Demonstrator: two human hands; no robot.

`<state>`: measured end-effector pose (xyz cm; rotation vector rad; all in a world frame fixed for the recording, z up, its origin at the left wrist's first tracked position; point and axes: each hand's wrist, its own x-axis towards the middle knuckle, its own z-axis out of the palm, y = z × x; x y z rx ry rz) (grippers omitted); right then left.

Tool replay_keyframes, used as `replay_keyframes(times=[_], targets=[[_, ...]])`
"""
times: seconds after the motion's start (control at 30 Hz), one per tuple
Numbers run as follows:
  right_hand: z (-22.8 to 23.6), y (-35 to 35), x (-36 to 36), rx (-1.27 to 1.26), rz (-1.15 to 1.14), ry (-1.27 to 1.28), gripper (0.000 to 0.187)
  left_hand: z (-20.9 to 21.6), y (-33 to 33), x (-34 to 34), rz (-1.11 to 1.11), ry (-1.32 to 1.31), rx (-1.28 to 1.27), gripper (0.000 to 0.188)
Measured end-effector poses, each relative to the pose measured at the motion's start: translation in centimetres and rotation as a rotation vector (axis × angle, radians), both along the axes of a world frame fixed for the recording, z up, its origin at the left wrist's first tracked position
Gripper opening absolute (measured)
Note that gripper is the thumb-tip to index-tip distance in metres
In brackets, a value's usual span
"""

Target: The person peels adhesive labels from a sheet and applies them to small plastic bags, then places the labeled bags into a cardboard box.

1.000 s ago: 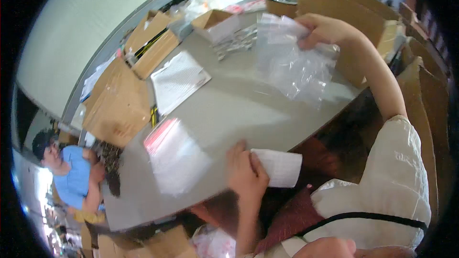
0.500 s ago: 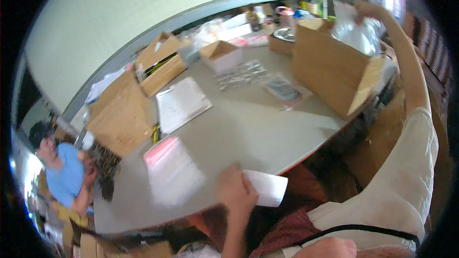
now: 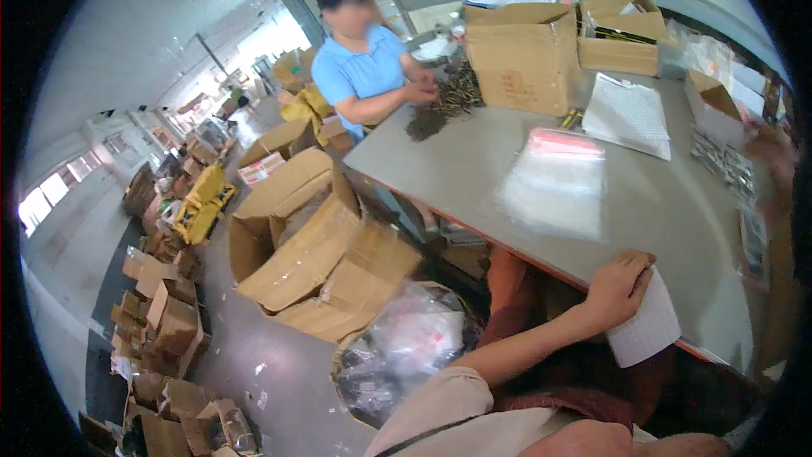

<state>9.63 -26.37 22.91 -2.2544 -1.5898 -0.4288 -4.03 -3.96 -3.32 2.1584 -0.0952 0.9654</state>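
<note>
My left hand [image 3: 619,289] rests at the table's front edge, its fingers closed on a white sheet with a faint grid [image 3: 647,326] that hangs over the edge. Beyond it lies a stack of clear zip bags with red strips [image 3: 554,182]. My right hand [image 3: 771,156] is a dark blur at the right rim, close to small metal parts [image 3: 723,161] and a flat clear packet [image 3: 751,241]; its fingers cannot be made out. A white textured sheet stack [image 3: 628,114] lies farther back on the grey table [image 3: 457,173].
Cardboard boxes [image 3: 524,63] line the table's back. A co-worker in blue [image 3: 364,76] handles a pile of dark, thin pieces [image 3: 457,97]. Left of the table stand a large open carton [image 3: 296,245] and a bin of plastic bags [image 3: 414,330]. More cartons [image 3: 173,322] line the wall.
The view has swung left, bringing the co-worker and floor cartons into fuller sight. My right hand has come down from the large box with clear plastic. My left hand still holds the white sheet.
</note>
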Motion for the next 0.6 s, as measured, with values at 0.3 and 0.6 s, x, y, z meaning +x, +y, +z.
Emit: replay_keyframes(times=[0.3,0.6], targets=[[-13.8,11.4,-3.2,-0.114,0.069,0.817,0.036,1.9,8.0,-0.7,0.036,-0.041,-0.428,0.019],[-20.2,12.7,0.2,0.212,0.152,1.272,0.014,1.9,9.4,-1.0,-0.102,0.329,-0.56,0.025]])
